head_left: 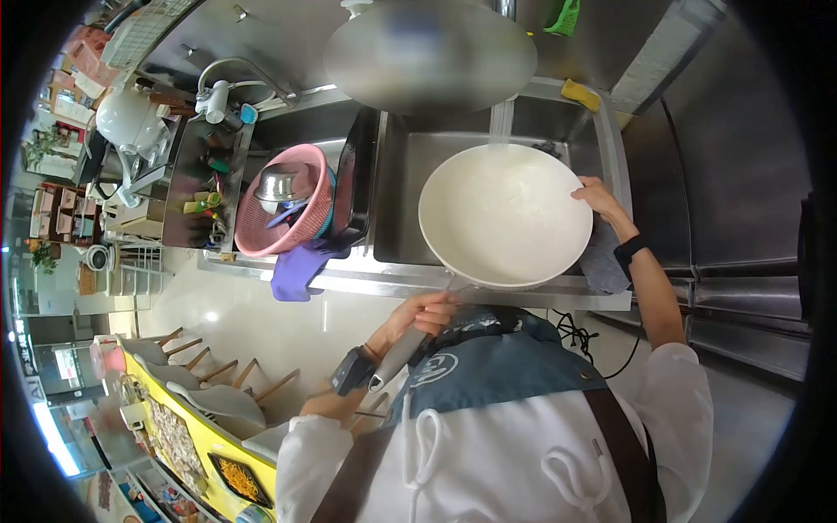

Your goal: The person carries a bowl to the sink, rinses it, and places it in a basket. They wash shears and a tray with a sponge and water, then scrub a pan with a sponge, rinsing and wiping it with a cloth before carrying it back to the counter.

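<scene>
A large cream-white pan (506, 218) is over the right basin of the steel sink (410, 166), its open side facing up. Wrapped round its grey handle (399, 359) is my left hand (421, 315), close to the sink's front edge. At the pan's right rim, my right hand (600, 197) grips the edge with its fingers. Water from the tap (501, 122) runs down at the pan's back rim, and the inside of the pan looks wet. A blurred round shape (432, 57) hides part of the tap.
In the left basin stands a pink basket (305, 228) holding a metal bowl (283, 185). A purple cloth (301, 272) hangs over the front edge. A yellow cloth (581, 94) lies at the back right corner. Left is a utensil rack (196, 166).
</scene>
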The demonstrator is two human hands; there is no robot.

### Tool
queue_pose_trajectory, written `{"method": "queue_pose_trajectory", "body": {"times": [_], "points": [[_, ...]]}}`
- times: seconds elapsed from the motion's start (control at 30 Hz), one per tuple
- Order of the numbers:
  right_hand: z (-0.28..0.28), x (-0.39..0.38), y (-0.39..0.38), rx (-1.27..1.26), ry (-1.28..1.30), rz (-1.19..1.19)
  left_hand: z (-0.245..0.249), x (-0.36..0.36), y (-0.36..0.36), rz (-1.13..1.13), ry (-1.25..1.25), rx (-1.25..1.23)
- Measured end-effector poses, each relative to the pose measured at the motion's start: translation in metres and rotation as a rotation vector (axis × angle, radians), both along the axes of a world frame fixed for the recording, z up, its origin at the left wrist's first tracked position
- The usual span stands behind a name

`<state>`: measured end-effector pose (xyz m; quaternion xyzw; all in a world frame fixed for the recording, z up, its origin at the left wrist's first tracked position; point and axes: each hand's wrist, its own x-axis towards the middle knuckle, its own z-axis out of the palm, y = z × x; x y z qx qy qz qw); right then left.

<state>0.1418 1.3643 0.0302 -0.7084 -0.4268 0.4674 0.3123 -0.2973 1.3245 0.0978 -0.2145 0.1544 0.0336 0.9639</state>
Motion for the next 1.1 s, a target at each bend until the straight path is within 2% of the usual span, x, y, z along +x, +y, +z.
{"method": "queue_pose_trajectory", "body": {"times": [0.07,0.23,0.33,0.4,0.47,0.53,0.6,0.7,0.77,0.87,0.93,0.97,1.07,1.1], "points": [[-0.006,-0.002,0.014,-0.031,0.031,0.057,0.006,0.001,-0.002,0.072,-0.038,-0.027],[-0.005,-0.016,0.048,-0.064,0.162,0.161,0.032,0.020,0.004,-0.060,0.288,0.478],[0.028,-0.022,0.092,-0.160,-0.444,0.313,0.041,0.034,0.012,-0.089,0.458,0.704],[0.027,-0.017,0.129,0.354,-0.637,0.275,0.042,0.039,0.016,-0.088,0.544,0.773],[0.066,-0.043,0.157,0.677,-0.602,0.148,0.041,0.043,0.023,-0.090,0.601,0.818],[0.083,-0.061,0.189,0.945,-0.646,0.164,0.045,0.047,0.030,-0.110,0.714,0.837],[0.082,-0.071,0.206,0.931,-0.468,0.330,0.044,0.049,0.033,-0.126,0.811,0.874],[0.066,-0.089,0.215,1.182,-0.342,0.349,0.035,0.047,0.032,-0.179,0.888,0.967],[0.034,-0.089,0.233,1.219,-0.539,0.346,0.027,0.043,0.029,-0.259,0.950,1.090],[-0.037,-0.068,0.270,1.075,-0.759,0.413,0.022,0.037,0.024,-0.419,1.070,1.288],[-0.059,-0.063,0.291,1.017,-0.799,0.416,0.019,0.032,0.024,-0.518,1.134,1.432],[-0.068,-0.064,0.302,1.039,-0.779,0.389,0.023,0.032,0.025,-0.599,1.199,1.536],[-0.092,-0.067,0.316,1.091,-0.595,0.301,0.000,0.012,0.014,-0.473,1.094,2.291],[-0.091,-0.070,0.316,1.108,-0.511,0.266,0.002,0.011,0.012,-0.485,1.156,2.168]]}}
